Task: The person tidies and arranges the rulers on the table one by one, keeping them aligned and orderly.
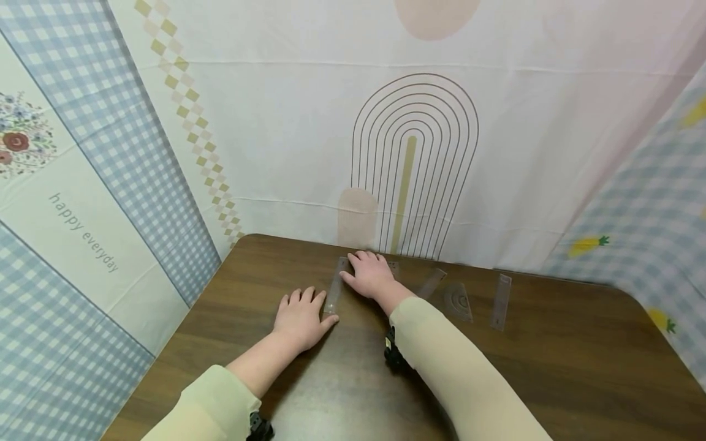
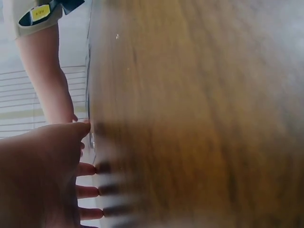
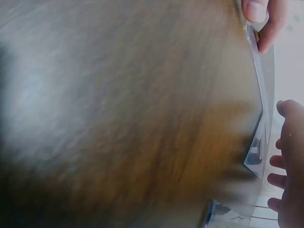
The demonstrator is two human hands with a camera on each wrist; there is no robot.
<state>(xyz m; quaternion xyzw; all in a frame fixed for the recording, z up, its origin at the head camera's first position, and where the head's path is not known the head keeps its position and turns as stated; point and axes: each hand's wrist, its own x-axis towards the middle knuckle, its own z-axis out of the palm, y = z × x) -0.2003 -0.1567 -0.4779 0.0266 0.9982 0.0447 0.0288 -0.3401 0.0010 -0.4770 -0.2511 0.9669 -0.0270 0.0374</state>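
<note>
Head view: on the table (image 1: pixel 331 386), a clear ruler (image 1: pixel 336 285) is flanked by the left hand (image 1: pixel 300 318) and right hand (image 1: pixel 368 274), fingers loosely spread, nothing visibly gripped; alignment seems underway; gentle straightening is probably called for.

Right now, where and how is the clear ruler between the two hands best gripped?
Probably pinch the clear ruler by its long edges at the near end, coming from the near left: it is long and narrow, and that end lies beside the left hand.
</note>
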